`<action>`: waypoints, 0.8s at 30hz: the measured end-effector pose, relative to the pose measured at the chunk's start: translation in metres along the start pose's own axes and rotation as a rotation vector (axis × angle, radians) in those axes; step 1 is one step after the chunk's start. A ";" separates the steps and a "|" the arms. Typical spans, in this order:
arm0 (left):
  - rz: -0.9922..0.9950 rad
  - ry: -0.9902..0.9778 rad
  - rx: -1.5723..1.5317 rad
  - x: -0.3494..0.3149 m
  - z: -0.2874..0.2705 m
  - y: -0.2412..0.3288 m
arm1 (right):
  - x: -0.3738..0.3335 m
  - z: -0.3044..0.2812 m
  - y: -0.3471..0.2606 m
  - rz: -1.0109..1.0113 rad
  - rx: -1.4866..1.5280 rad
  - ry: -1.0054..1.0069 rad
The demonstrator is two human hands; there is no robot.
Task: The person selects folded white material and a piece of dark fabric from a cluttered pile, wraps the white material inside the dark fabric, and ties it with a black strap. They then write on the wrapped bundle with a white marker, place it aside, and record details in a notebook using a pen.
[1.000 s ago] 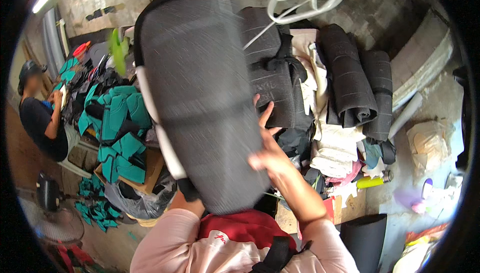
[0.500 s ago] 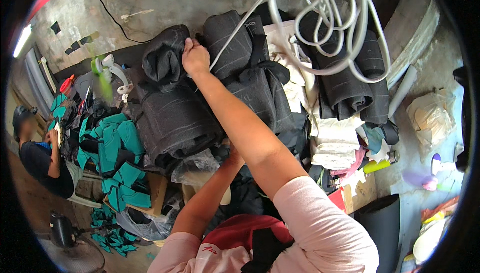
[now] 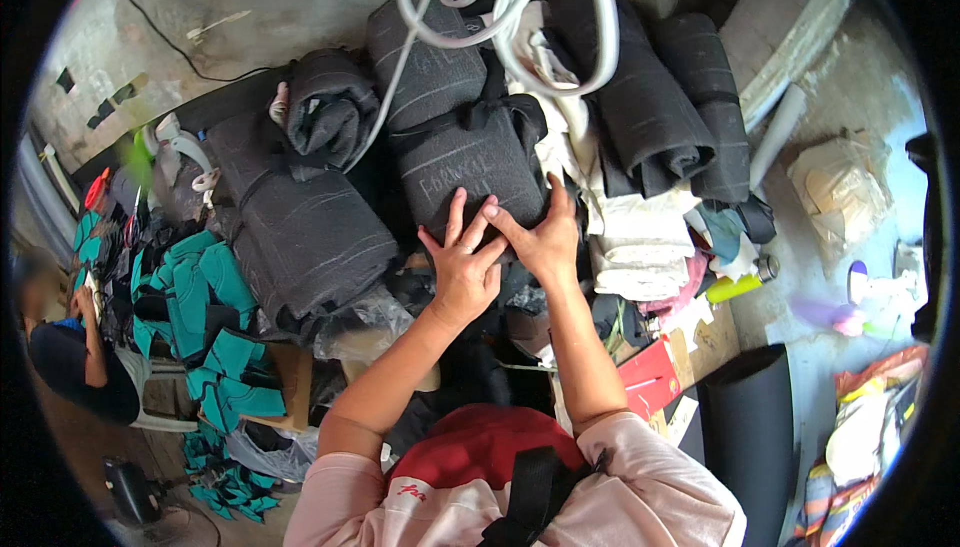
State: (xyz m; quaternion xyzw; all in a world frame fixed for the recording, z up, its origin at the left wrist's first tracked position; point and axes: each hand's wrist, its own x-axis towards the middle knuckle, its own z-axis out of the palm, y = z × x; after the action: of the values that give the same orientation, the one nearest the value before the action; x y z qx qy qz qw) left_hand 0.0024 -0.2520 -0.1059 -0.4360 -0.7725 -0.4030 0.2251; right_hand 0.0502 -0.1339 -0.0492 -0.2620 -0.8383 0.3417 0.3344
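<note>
A dark grey cloth bundle (image 3: 462,162), tied with a black strip and chalk-marked on its front, lies in the middle of the pile. My left hand (image 3: 466,275) rests on its lower front with fingers spread. Beside it my right hand (image 3: 543,240) lies against the lower right corner, thumb reaching toward the left fingers, the other fingers along the side. The fingertips of both hands nearly meet. Left of the bundle is a large dark grey folded roll (image 3: 310,237), with a smaller dark roll (image 3: 333,107) behind it. Neither hand touches these two.
White folded cloth (image 3: 640,237) and more dark rolls (image 3: 640,87) lie to the right. Pale coiled hose (image 3: 600,17) hangs overhead. Teal cut pieces (image 3: 200,282) heap at left, near a seated person (image 3: 85,367). A black cylinder (image 3: 750,437) stands at lower right.
My right hand has left the small roll at the back left and come to the middle bundle. My left hand, mostly hidden before, now lies on that bundle. The view has shifted.
</note>
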 end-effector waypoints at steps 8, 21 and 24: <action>0.103 -0.156 0.108 -0.017 0.015 0.013 | -0.022 0.017 0.081 0.328 0.836 -0.213; -0.062 0.078 0.187 -0.023 0.013 -0.003 | -0.023 0.038 0.084 0.301 0.630 -0.085; -0.100 -0.065 0.240 -0.029 0.012 -0.012 | -0.024 0.009 0.066 -0.025 0.280 0.135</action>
State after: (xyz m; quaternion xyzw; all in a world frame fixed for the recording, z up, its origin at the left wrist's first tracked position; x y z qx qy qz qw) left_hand 0.0073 -0.2594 -0.1381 -0.3799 -0.8429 -0.3038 0.2301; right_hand 0.0728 -0.1122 -0.1129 -0.2249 -0.7613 0.4326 0.4274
